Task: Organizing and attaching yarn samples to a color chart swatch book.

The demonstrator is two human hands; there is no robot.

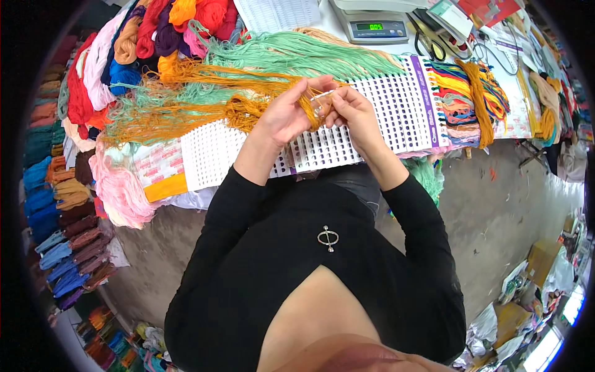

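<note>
Ochre embroidery thread [245, 113] runs in long strands from the left across the table and into my hands. My left hand [280, 119] is closed round the bundle, with the strands looped over its fingers. Close beside it, my right hand [358, 116] is pinched, thumb against fingers, at the ends of the strands. Both hands are just above white cards punched with rows of holes [390, 118]. Mint green thread [297, 53] lies in a long bunch beyond my hands, its right end along the rows of holes.
Coloured skeins [127, 40] are heaped at the far left, pink thread [121, 186] hanging off the near edge. A digital scale [375, 28] and scissors [431, 46] stand at the back. Multicoloured thread bundles [458, 93] lie right. Shelves of yarn [59, 248] line the left.
</note>
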